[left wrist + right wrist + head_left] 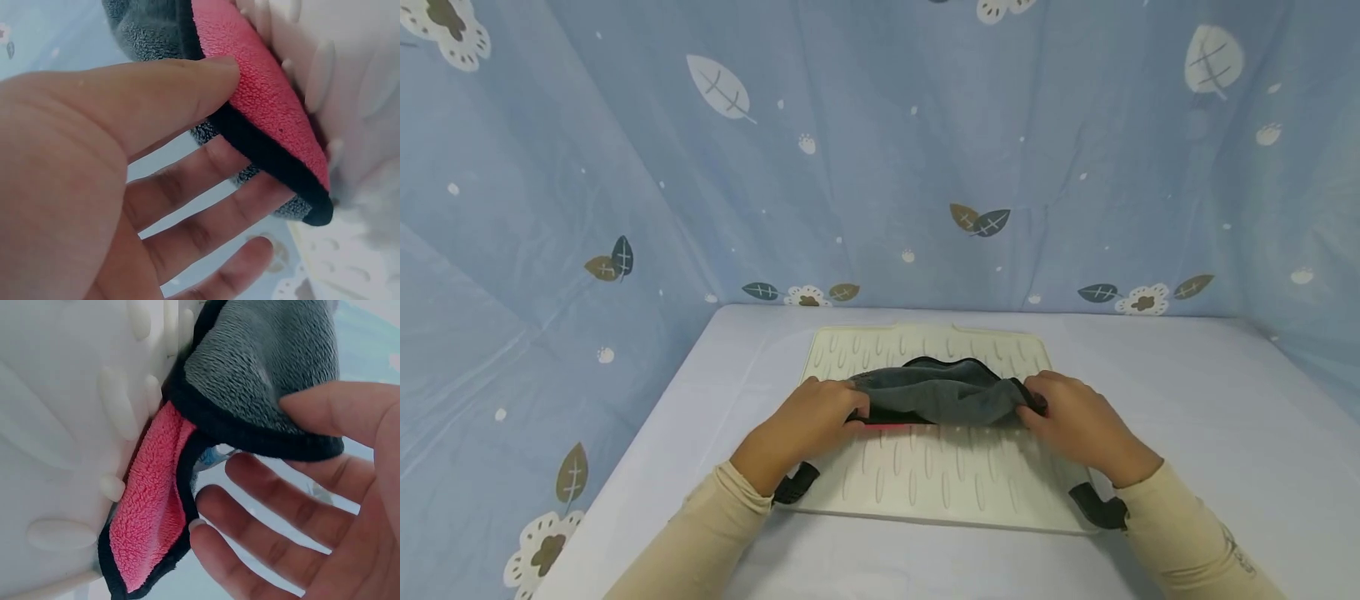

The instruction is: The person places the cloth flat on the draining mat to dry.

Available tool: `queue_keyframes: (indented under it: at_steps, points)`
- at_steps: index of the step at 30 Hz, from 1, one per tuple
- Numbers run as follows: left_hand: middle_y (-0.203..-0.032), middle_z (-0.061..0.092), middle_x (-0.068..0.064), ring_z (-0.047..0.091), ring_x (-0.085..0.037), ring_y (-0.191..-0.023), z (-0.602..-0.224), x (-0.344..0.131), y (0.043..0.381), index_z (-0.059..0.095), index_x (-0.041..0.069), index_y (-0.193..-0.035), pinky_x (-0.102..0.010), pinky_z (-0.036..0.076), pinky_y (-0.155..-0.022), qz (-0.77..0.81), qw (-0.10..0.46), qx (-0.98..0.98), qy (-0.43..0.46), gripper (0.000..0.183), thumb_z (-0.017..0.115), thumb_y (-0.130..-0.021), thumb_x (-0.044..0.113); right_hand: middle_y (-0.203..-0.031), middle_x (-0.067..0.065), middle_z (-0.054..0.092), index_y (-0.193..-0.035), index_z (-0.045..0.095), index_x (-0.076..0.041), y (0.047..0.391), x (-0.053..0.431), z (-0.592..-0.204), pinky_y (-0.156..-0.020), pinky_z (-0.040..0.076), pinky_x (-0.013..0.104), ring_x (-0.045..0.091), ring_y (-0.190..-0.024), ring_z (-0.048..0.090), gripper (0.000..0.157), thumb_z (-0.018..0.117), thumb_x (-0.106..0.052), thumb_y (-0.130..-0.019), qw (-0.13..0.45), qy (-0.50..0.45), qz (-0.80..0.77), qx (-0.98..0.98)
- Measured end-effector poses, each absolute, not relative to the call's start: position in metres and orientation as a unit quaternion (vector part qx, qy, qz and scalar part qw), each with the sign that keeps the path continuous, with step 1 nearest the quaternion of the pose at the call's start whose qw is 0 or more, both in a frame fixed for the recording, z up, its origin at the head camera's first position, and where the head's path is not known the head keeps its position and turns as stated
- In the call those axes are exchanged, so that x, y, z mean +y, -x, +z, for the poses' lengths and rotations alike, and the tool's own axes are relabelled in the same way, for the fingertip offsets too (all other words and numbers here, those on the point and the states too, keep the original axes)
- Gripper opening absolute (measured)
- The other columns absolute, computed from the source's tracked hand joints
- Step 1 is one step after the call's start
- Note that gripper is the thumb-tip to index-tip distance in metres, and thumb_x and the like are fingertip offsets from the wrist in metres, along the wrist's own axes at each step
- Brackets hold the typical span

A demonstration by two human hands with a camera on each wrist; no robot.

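A two-sided cloth (958,398), grey on one face and pink on the other with black edging, lies bunched over a cream ribbed mat (917,479). My left hand (820,414) pinches its left end; in the left wrist view the thumb presses on the pink side (269,106) with fingers behind the black edge. At the right end my right hand (1071,417) pinches the edge, the thumb on the grey side (250,369) in the right wrist view. A pink corner (150,512) hangs folded below it, against the mat's raised ridges.
The mat lies on a table covered in white cloth (1210,400). Behind and to the left hangs a blue curtain (880,150) printed with leaves and flowers. Black straps (1097,506) show at both wrists, close over the mat's front corners.
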State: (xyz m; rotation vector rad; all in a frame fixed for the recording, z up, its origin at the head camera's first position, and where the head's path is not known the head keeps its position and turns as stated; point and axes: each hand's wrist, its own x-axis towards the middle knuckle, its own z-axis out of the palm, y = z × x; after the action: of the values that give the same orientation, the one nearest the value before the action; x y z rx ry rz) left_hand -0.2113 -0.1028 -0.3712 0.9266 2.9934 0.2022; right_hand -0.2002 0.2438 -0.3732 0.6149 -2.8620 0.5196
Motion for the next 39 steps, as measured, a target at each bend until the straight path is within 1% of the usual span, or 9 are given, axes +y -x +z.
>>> queue_keyframes:
  at_steps: [8, 11, 14, 19, 21, 25, 30, 36, 39]
  points:
    - [-0.094, 0.07, 0.007, 0.061, -0.01, -0.079, -0.3665, -0.1095, 0.2128, 0.072, 0.021, -0.09, -0.044, 0.047, -0.082, 0.073, 0.01, 0.959, -0.273, 0.003, 0.076, -0.09, 0.022, -0.068, -0.001, 0.046, -0.076, 0.055, -0.013, 0.2004, 0.2444, -0.3704, -0.052, 0.033, 0.027, 0.011, -0.058, 0.042, 0.02, 0.068, -0.014, -0.092, 0.09, -0.167, 0.183, -0.965]
    - [-0.09, 0.068, 0.007, 0.057, -0.009, -0.077, -0.3638, -0.1118, 0.2122, 0.07, 0.022, -0.085, -0.043, 0.045, -0.08, 0.07, 0.006, 0.961, -0.268, 0.007, 0.076, -0.089, 0.02, -0.068, 0.0, 0.048, -0.083, 0.06, -0.009, 0.2003, 0.2443, -0.3701, -0.052, 0.033, 0.028, 0.012, -0.058, 0.043, 0.013, 0.068, -0.014, -0.091, 0.105, -0.16, 0.184, -0.964]
    - [-0.084, 0.065, 0.006, 0.053, -0.009, -0.074, -0.3614, -0.1132, 0.2112, 0.067, 0.02, -0.08, -0.042, 0.043, -0.076, 0.068, 0.005, 0.961, -0.266, 0.013, 0.076, -0.089, 0.018, -0.068, 0.0, 0.05, -0.088, 0.063, -0.006, 0.2008, 0.2443, -0.3711, -0.052, 0.034, 0.028, 0.012, -0.058, 0.044, 0.01, 0.069, -0.014, -0.091, 0.113, -0.156, 0.182, -0.964]
    - [-0.075, 0.059, 0.007, 0.046, -0.011, -0.066, -0.3605, -0.1133, 0.2114, 0.062, 0.019, -0.075, -0.041, 0.04, -0.073, 0.074, 0.013, 0.961, -0.267, 0.02, 0.076, -0.09, 0.017, -0.066, -0.001, 0.049, -0.082, 0.06, -0.009, 0.2022, 0.2441, -0.3745, -0.052, 0.034, 0.028, 0.012, -0.058, 0.044, 0.014, 0.07, -0.014, -0.09, 0.11, -0.155, 0.182, -0.965]
    - [-0.076, 0.061, 0.007, 0.048, -0.011, -0.067, -0.3613, -0.113, 0.2119, 0.064, 0.019, -0.076, -0.043, 0.042, -0.075, 0.079, 0.017, 0.961, -0.265, 0.018, 0.076, -0.09, 0.017, -0.066, -0.001, 0.048, -0.08, 0.058, -0.011, 0.2027, 0.2439, -0.3754, -0.052, 0.034, 0.029, 0.012, -0.057, 0.044, 0.017, 0.07, -0.014, -0.091, 0.105, -0.156, 0.184, -0.965]
    - [-0.087, 0.07, 0.004, 0.059, -0.011, -0.076, -0.3638, -0.1126, 0.2118, 0.071, 0.017, -0.086, -0.048, 0.048, -0.083, 0.082, 0.031, 0.962, -0.259, 0.007, 0.077, -0.089, 0.018, -0.065, -0.002, 0.049, -0.079, 0.057, -0.011, 0.2028, 0.2436, -0.3769, -0.052, 0.035, 0.028, 0.011, -0.058, 0.045, 0.017, 0.07, -0.015, -0.091, 0.085, -0.159, 0.187, -0.966]
    - [-0.092, 0.072, 0.003, 0.064, -0.015, -0.084, -0.3657, -0.1095, 0.2119, 0.073, 0.017, -0.091, -0.049, 0.049, -0.089, 0.084, 0.041, 0.963, -0.254, 0.006, 0.078, -0.088, 0.018, -0.064, -0.002, 0.049, -0.083, 0.057, -0.01, 0.2019, 0.2433, -0.3772, -0.051, 0.035, 0.028, 0.011, -0.057, 0.044, 0.017, 0.071, -0.017, -0.091, 0.073, -0.158, 0.186, -0.967]
    - [-0.093, 0.071, 0.004, 0.064, -0.015, -0.085, -0.3657, -0.1046, 0.21, 0.072, 0.018, -0.091, -0.046, 0.049, -0.087, 0.092, 0.046, 0.955, -0.277, 0.007, 0.078, -0.088, 0.02, -0.067, 0.0, 0.046, -0.091, 0.048, -0.008, 0.1989, 0.2409, -0.3737, -0.049, 0.031, 0.026, 0.012, -0.056, 0.04, 0.033, 0.079, -0.022, -0.087, 0.111, -0.154, 0.184, -0.965]
    - [-0.092, 0.071, 0.005, 0.064, -0.014, -0.083, -0.3664, -0.1041, 0.2093, 0.071, 0.019, -0.09, -0.045, 0.049, -0.085, 0.089, 0.036, 0.952, -0.292, 0.007, 0.077, -0.088, 0.02, -0.072, 0.0, 0.047, -0.093, 0.05, -0.008, 0.1957, 0.2359, -0.3707, -0.051, 0.033, 0.025, 0.012, -0.059, 0.04, 0.034, 0.081, -0.019, -0.084, 0.139, -0.164, 0.182, -0.959]
